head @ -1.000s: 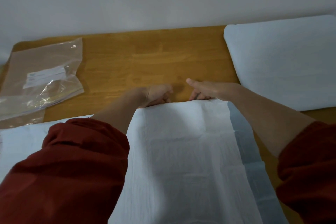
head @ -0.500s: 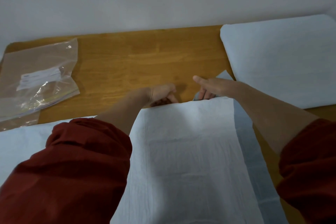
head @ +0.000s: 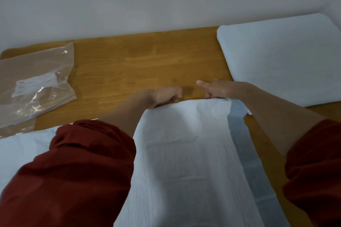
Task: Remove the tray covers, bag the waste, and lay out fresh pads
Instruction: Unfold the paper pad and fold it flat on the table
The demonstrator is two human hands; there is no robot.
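A white absorbent pad (head: 186, 153) with a blue plastic border lies lengthwise in front of me on the wooden table (head: 147, 64). My left hand (head: 167, 96) grips its far edge with curled fingers. Just to the right, my right hand (head: 215, 89) holds the same far edge, fingers tucked under it and thumb sticking out to the left. A second pad-covered tray (head: 282, 59) sits at the back right. Another white pad (head: 22, 151) lies at the near left, partly under my left sleeve.
A clear zip bag (head: 35, 86) with a white label lies flat at the far left of the table. A white wall runs along the table's back edge. Bare wood shows between the bag and the right tray.
Both hands have stayed on the pad's far edge. The far right corner, folded up behind my right hand half a second ago, is now mostly hidden. The view has shifted slightly.
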